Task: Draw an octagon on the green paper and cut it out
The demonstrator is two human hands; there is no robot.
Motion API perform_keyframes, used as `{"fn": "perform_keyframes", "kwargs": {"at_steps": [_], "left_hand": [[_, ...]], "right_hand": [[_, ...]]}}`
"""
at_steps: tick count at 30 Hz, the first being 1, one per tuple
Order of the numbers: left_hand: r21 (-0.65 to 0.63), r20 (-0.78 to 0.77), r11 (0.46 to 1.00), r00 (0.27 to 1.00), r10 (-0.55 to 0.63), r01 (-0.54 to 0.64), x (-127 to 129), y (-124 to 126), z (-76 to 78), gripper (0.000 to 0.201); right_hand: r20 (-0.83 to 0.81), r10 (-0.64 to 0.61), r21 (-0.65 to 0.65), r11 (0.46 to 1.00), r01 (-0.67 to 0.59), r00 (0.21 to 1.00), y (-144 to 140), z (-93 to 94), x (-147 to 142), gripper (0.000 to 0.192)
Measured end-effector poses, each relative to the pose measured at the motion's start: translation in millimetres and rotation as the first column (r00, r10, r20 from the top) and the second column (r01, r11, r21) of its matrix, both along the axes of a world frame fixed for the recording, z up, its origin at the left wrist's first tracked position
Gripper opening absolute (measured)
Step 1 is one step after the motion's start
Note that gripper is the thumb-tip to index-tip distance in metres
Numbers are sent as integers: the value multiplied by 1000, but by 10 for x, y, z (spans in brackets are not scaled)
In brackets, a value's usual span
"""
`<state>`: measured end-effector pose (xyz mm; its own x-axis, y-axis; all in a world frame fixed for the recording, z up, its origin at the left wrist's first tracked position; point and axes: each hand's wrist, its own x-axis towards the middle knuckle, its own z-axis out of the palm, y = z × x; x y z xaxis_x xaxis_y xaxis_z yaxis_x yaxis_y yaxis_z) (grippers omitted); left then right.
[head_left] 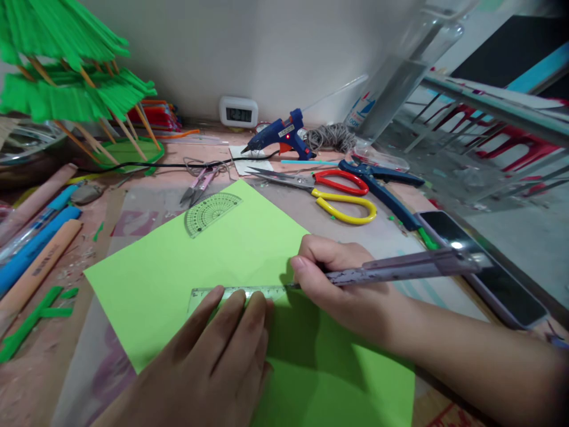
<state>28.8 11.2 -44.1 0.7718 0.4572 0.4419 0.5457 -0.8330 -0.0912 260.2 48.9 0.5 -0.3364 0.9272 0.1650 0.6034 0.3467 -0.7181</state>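
Left hand [222, 350] flat on ruler [240, 292] — right hand [338, 279] grips a pen [400, 268].
If the ruler slips on the green paper [231, 267] — crooked line.

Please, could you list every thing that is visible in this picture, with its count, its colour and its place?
paper sheet: 1, light green, centre of table
ruler: 1, clear, on the sheet under the left hand
pen: 1, purple-grey, in the right hand
protractor: 1, clear green, sheet's far corner
scissors: 1, red and yellow handles, behind the sheet
thread snips: 1, pink, left of the scissors
glue gun: 1, blue, near the wall
clock: 1, white, at the wall
phone: 1, dark, right edge
paper tree: 1, green, far left
left hand: pressing the ruler
right hand: gripping the pen
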Motion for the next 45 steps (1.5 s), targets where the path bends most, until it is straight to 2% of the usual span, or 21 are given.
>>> {"fn": "perform_keyframes", "kwargs": {"at_steps": [10,16,20,22,25,27,29,31,32,34,36,38,41,45], "left_hand": [[-5,9,1000,1000,8,-8,-9,-12,-51,34],[-1,-17,1000,1000,-2,2,-6,11,0,39],[79,-24,996,999,-43,44,-8,52,101,37],[121,-11,991,998,-63,64,-17,40,170,40],[106,-53,993,997,-54,59,-17,-7,290,42],[75,-58,995,997,-58,62,-2,-16,379,33],[-87,-135,995,989,-61,50,7,32,472,17],[-118,-153,991,985,-82,64,-21,150,558,11],[-124,-162,992,986,-34,14,-58,230,593,10],[-139,-192,977,972,134,-162,-180,403,640,16],[-160,-214,939,939,269,-305,-350,545,649,14],[-190,-221,899,909,353,-395,-525,617,623,22],[-239,-209,873,901,380,-424,-701,599,560,30],[-289,-167,858,905,392,-425,-756,521,508,32]], "right_hand": [[0,-5,-25,1000,5,1000,-1,-13,3,34],[-121,-61,-53,997,55,991,-8,-7,7,32],[-144,-122,-78,991,112,982,11,35,-1,31],[-174,-163,-135,981,140,971,34,47,3,33],[-235,-196,-234,962,140,952,80,9,34,37],[-277,-209,-277,952,130,938,110,-51,71,40],[-333,-230,-306,943,126,914,134,-113,110,42],[-401,-252,-338,934,113,881,149,-152,140,44],[-415,-251,-349,932,102,874,155,-161,149,45],[-442,-261,-379,921,85,858,166,-159,157,47],[-461,-276,-415,907,70,844,184,-146,158,47],[-451,-277,-449,892,52,848,210,-129,156,48],[-390,-250,-486,873,33,886,252,-75,145,51],[-282,-188,-483,875,30,941,285,91,116,59]]}}
